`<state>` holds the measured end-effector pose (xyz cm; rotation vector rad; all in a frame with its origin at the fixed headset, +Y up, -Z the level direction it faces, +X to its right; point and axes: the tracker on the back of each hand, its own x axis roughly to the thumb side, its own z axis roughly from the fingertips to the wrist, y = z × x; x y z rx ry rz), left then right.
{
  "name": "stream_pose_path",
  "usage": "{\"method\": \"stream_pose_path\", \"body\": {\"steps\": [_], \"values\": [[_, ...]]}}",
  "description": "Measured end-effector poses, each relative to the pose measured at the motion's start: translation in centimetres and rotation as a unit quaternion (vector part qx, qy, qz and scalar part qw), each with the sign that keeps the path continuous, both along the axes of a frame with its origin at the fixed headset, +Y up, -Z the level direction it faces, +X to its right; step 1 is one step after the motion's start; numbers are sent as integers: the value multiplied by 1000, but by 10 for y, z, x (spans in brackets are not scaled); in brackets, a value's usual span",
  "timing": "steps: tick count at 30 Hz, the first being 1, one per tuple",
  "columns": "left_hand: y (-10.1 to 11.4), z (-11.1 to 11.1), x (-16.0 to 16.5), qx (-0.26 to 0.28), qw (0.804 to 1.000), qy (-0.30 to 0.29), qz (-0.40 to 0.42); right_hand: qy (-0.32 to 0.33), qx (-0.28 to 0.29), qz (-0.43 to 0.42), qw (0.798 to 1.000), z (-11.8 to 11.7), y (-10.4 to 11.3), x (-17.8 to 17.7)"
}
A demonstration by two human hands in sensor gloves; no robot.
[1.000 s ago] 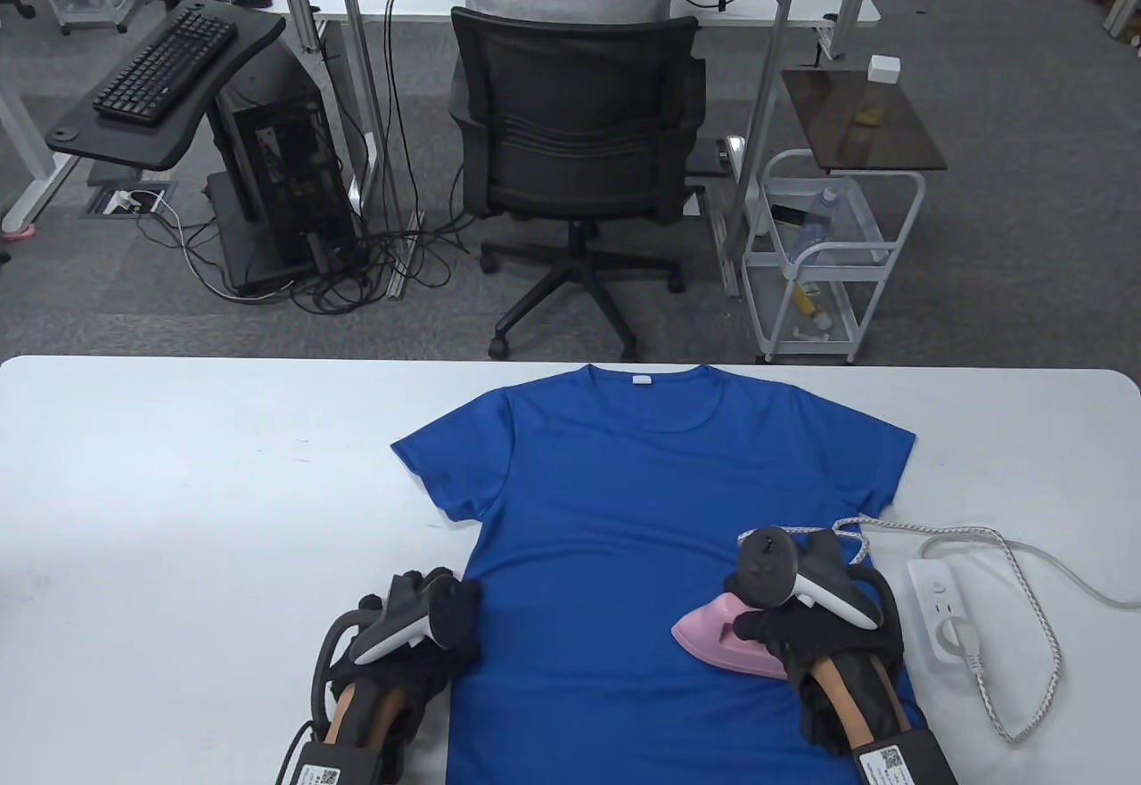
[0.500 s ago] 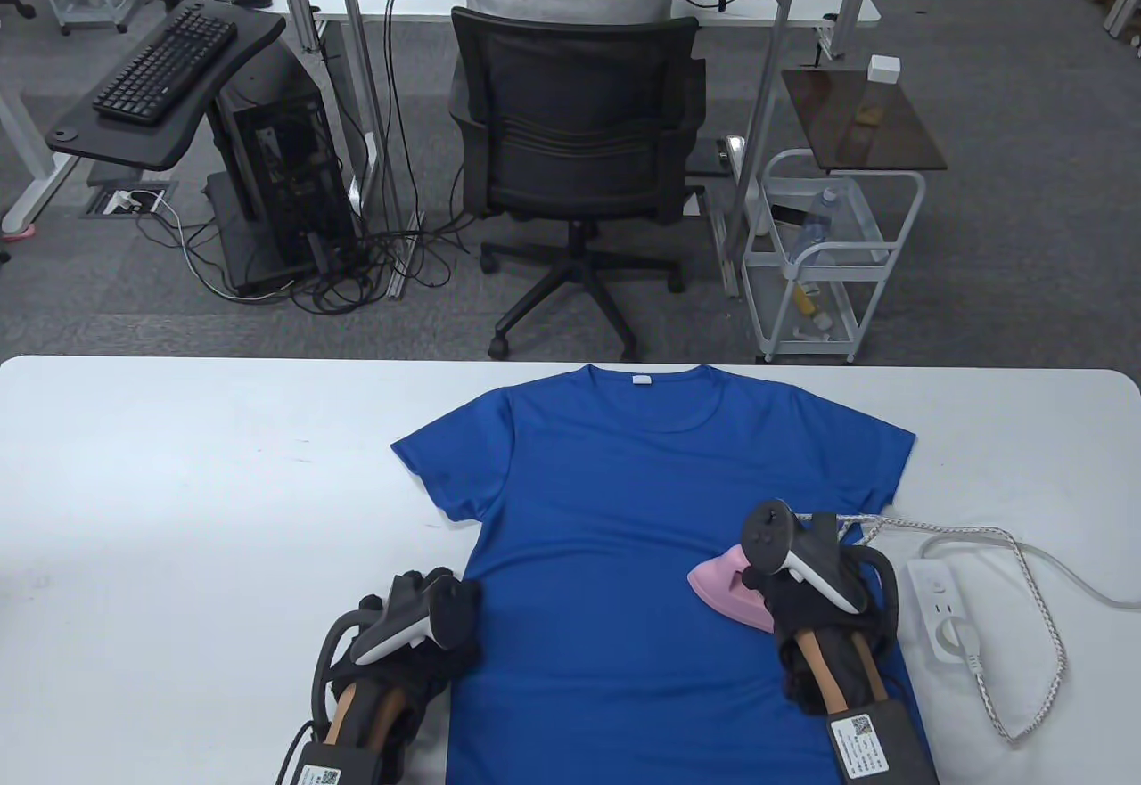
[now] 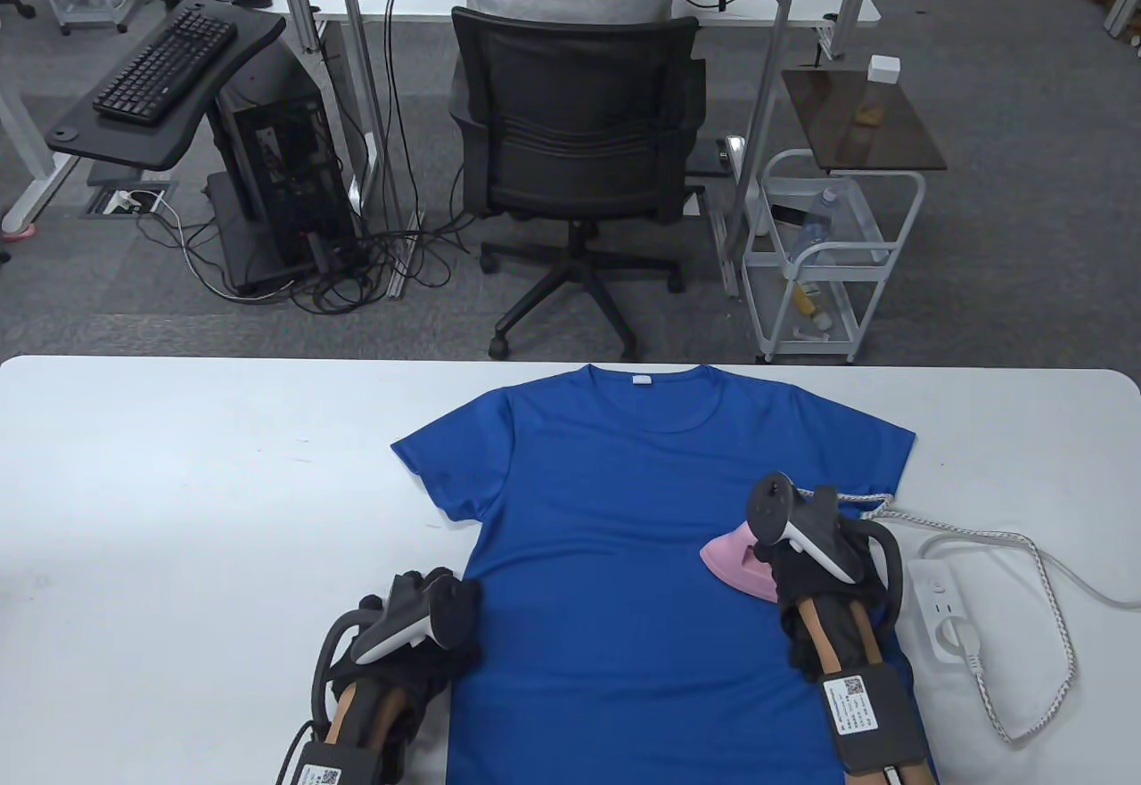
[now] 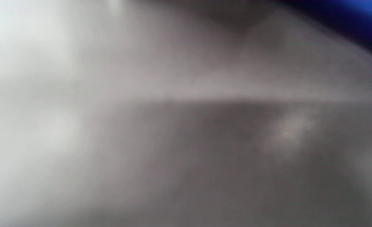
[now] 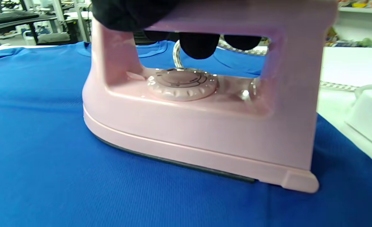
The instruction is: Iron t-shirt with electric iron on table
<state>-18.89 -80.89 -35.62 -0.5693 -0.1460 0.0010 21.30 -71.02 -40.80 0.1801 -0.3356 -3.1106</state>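
Observation:
A blue t-shirt (image 3: 615,544) lies flat on the white table (image 3: 178,482), collar at the far side. My right hand (image 3: 807,576) grips the handle of a pink electric iron (image 3: 735,564), whose soleplate rests on the shirt's right side. In the right wrist view my fingers (image 5: 198,45) wrap the handle of the iron (image 5: 204,126) over the blue cloth (image 5: 47,164). My left hand (image 3: 428,620) rests at the shirt's left lower edge; whether it presses the cloth is hidden. The left wrist view is a grey blur with blue cloth (image 4: 362,19) at a corner.
A white power strip (image 3: 945,616) lies right of the shirt, with the iron's braided cord (image 3: 1034,633) plugged in and looping on the table. Beyond the far edge stand an office chair (image 3: 579,170) and a white cart (image 3: 829,259).
My right hand has slid the iron away from me and slightly right, up the shirt's right side. The left hand has not moved.

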Motion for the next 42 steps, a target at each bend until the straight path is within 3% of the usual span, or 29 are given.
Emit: {"method": "stream_pose_path", "body": {"steps": [9, 15, 21, 33, 42], "values": [[0, 0, 0, 0, 1000, 1, 2, 62, -71, -17, 995, 39, 6, 20], [-1, 0, 0, 0, 1000, 1, 5, 76, -87, -39, 993, 51, 6, 33], [0, 0, 0, -1, 1000, 0, 4, 53, -75, -30, 995, 43, 5, 34], [0, 0, 0, 1, 1000, -2, 3, -35, -5, -3, 999, -7, -1, 49], [0, 0, 0, 1, 1000, -3, -1, -21, -22, 5, 1000, 2, 0, 51]]}}
